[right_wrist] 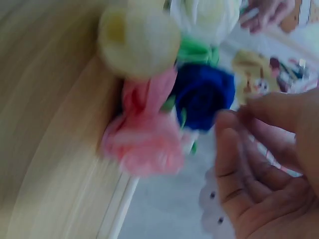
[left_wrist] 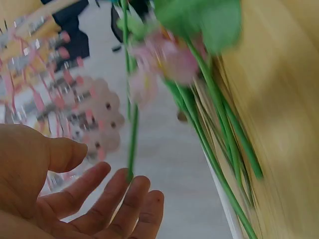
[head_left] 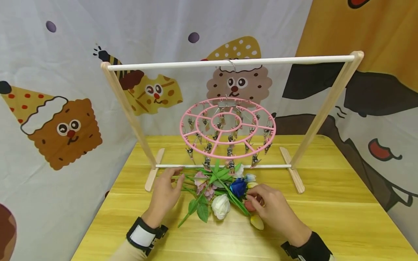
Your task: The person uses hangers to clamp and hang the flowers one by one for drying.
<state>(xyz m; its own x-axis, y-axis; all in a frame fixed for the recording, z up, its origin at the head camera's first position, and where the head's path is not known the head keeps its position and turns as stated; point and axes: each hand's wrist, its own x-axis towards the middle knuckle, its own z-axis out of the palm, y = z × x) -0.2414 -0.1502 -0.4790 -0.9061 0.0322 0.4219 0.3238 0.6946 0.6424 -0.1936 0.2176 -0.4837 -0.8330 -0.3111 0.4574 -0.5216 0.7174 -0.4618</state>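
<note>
A pile of artificial flowers lies on the table beneath the pink clip hanger. My left hand point(head_left: 166, 190) is at the stem side, fingers spread beside the green stems point(left_wrist: 204, 134) and a pink flower point(head_left: 205, 186). One stem's end overlaps its fingertips in the left wrist view. At the bloom side, my right hand point(head_left: 274, 203) has its fingers loosely bent, thumb and fingertips close together by the blue rose point(right_wrist: 204, 97). Below those fingertips are a coral-pink bloom point(right_wrist: 149, 147) and a pale yellow bloom point(head_left: 257, 222). A white rose point(head_left: 221, 206) lies between the hands.
The round pink clip hanger point(head_left: 228, 157), with many metal clips, hangs by a hook from the white top bar point(head_left: 183, 65) of a wooden stand. Its lower bar point(head_left: 271, 166) runs behind the flowers; its feet point(head_left: 292, 170) stand on the table point(head_left: 339, 214). A cartoon-print curtain point(head_left: 156, 32) hangs behind.
</note>
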